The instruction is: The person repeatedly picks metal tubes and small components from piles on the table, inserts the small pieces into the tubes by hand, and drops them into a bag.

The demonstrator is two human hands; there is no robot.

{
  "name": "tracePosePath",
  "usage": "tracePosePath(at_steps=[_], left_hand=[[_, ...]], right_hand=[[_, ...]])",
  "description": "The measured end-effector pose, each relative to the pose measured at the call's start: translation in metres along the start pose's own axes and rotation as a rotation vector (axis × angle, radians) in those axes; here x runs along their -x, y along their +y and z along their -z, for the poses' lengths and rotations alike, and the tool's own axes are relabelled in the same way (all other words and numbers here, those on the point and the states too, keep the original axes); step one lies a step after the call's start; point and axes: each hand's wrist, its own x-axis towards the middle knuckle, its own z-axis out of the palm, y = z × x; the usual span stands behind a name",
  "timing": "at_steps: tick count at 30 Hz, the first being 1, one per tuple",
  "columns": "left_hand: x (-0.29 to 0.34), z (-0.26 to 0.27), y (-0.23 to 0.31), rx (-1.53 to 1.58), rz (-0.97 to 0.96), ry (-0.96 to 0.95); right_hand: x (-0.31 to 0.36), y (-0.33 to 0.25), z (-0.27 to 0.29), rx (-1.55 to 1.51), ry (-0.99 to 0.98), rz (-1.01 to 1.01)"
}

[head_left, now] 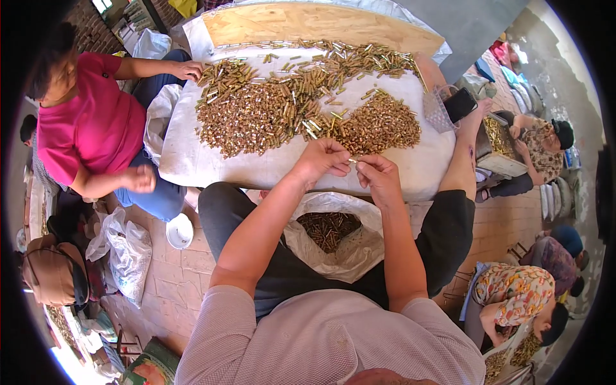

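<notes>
My left hand (323, 159) and my right hand (378, 174) meet over the near edge of the cloth-covered table. Between their fingertips is a small, slim brass-coloured metal piece (352, 161), pinched from both sides; its exact kind is too small to tell. Just beyond my hands lies a heap of small coppery metal pieces (382, 122). A larger heap of similar short pieces (240, 122) spreads to the left, with longer brass-coloured metal tubes or pins (340, 61) strewn behind. Below my hands, a white woven sack (308, 247) stands open between my legs, with dark coppery pieces (329, 230) inside.
A wooden board (308, 25) edges the table's far side. A clear plastic basket (438, 109) and a black phone (460, 104) are at the right. Across the left corner a person in a pink shirt (96, 122) reaches to the heap. A white bowl (179, 231) stands on the floor.
</notes>
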Motion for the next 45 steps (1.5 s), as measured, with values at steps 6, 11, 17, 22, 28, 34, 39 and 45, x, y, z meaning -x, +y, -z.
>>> tracePosePath(at_steps=[6,11,17,22,28,34,39,45], left_hand=[[0.003,-0.002,0.001,-0.075,-0.066,0.030],[0.005,-0.006,-0.001,-0.036,-0.032,0.000],[-0.007,-0.010,-0.028,0.050,-0.052,-0.079],[-0.022,-0.003,-0.054,-0.084,-0.234,-0.084],[-0.019,-0.009,-0.051,0.093,-0.151,-0.129],[-0.018,-0.008,-0.029,-0.216,-0.287,-0.173],[-0.031,0.018,0.011,-0.906,-0.542,0.288],[-0.056,0.034,0.023,-1.515,-0.491,0.428]], right_hand=[[0.002,-0.003,-0.004,0.060,0.028,-0.037],[0.002,0.000,0.005,-0.009,-0.021,-0.066],[0.001,0.007,0.016,-0.300,-0.083,-0.132],[-0.001,0.010,0.017,-0.352,-0.078,-0.139],[-0.001,0.008,0.017,-0.407,-0.135,-0.104],[0.005,-0.009,0.012,-0.233,0.007,-0.080],[0.005,-0.001,0.016,0.114,-0.148,-0.154],[0.016,-0.004,-0.015,0.390,-0.341,-0.244]])
